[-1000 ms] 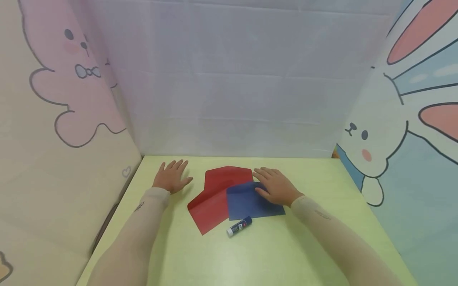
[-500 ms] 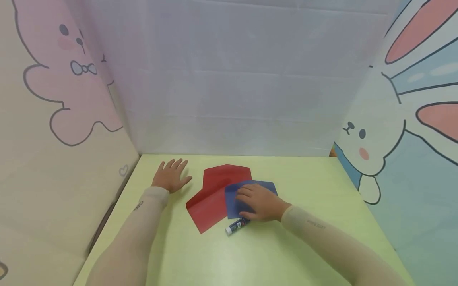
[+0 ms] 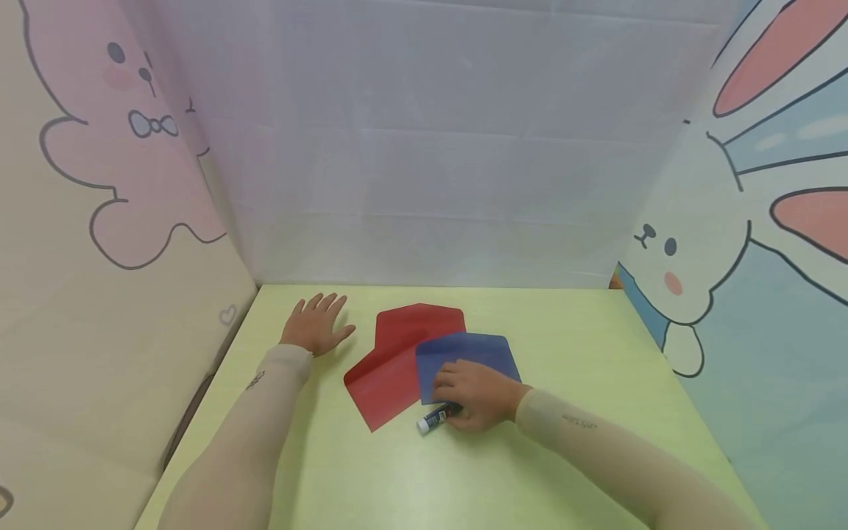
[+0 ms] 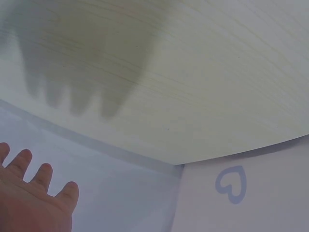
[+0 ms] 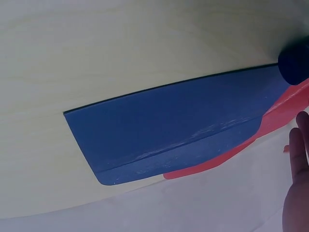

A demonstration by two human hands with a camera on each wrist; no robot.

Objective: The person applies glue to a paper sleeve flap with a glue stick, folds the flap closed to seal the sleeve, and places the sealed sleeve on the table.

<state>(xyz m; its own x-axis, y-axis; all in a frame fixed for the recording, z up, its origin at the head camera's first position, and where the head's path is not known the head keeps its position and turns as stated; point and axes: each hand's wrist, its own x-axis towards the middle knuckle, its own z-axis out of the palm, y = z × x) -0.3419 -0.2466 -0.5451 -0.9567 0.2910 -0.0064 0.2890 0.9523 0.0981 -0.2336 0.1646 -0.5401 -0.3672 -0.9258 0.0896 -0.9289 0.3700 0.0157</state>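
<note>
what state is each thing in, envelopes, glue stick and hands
Blue envelope: flat, flap open, overlapping red
Front red envelope: flat, flap looks open, partly under the blue one
Back red envelope: flap looks open, partly covered
Glue stick: on its side, one end hidden by the right hand
Left hand: fingers spread, holding nothing
Right hand: at the glue stick, grip unclear

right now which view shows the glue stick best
The head view: there the glue stick shows lengthwise, white end included, the right hand covering part. The right wrist catches only its dark end at the edge; the left wrist, nothing.
</note>
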